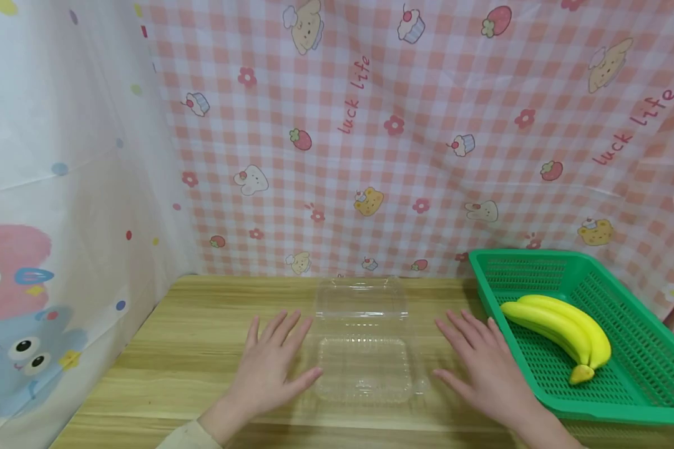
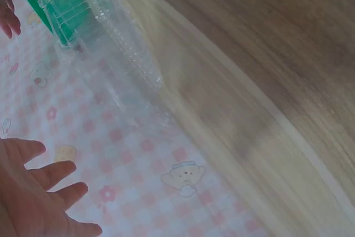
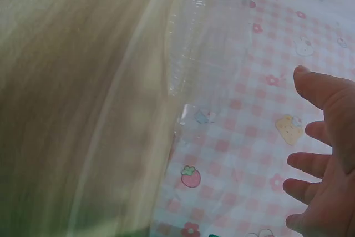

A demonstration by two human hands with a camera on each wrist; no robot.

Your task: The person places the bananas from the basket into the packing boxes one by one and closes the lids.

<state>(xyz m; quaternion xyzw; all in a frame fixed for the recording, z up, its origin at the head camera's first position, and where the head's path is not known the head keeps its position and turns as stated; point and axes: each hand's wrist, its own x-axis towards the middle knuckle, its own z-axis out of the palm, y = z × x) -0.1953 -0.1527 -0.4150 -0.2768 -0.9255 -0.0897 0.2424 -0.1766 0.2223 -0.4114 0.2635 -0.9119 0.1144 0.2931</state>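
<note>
Approach the clear plastic container (image 1: 365,369) from the left and right sides at matching height. Apply light, even finger pressure low on the base; expect flexing under a hard squeeze, judging by the thin-looking walls. Allow for likely sliding on the smooth wooden table (image 1: 191,352). Avoid pushing on the lid (image 1: 362,298), folded back at the far side and probably liable to swing.

Read the left hand (image 1: 269,369) as spread wide and holding nothing; read the right hand (image 1: 480,362) the same way.

Find the container between the 2 hands, with the lid reaching farther forward than the fingertips. Note the left thumb at the container's left edge in the head view; cannot tell contact. Note the right thumb just beside the right edge, with a narrow gap. Locate the green basket (image 1: 606,411) immediately right of the right hand, with the bananas (image 1: 567,323) inside; allow elbow clearance there.
</note>
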